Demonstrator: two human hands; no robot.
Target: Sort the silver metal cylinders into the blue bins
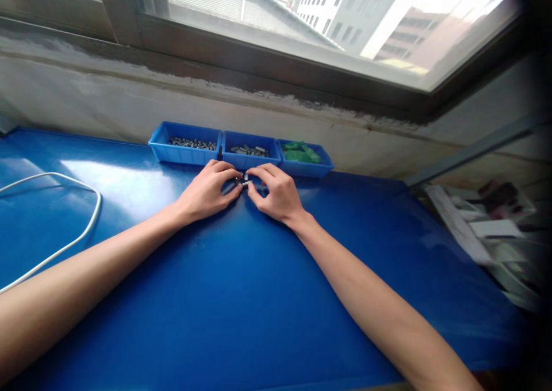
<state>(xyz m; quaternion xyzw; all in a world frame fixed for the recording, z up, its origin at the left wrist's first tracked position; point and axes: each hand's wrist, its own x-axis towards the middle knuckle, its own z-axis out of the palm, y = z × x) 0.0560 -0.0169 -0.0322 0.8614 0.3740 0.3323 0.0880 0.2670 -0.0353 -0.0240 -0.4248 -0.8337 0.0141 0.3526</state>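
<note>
My left hand (211, 188) and my right hand (278, 194) meet fingertip to fingertip just in front of the blue bins. Between them are small, shiny metal parts (245, 183), partly covered by the fingers. Thumb and fingers of the left hand close on a dark metal bit at its tips. The right hand pinches a silvery, short rod-like piece from the other side. Whether the pieces are joined or merely touching I cannot tell. Both hands are low over the blue tabletop (241, 299).
Three blue bins stand in a row along the wall: the left bin (185, 156) holds small grey metal pieces, the middle bin (250, 161) short metal rods, the right bin (304, 168) green material. A white cable (92, 218) loops at left. Clutter (495, 230) sits at right.
</note>
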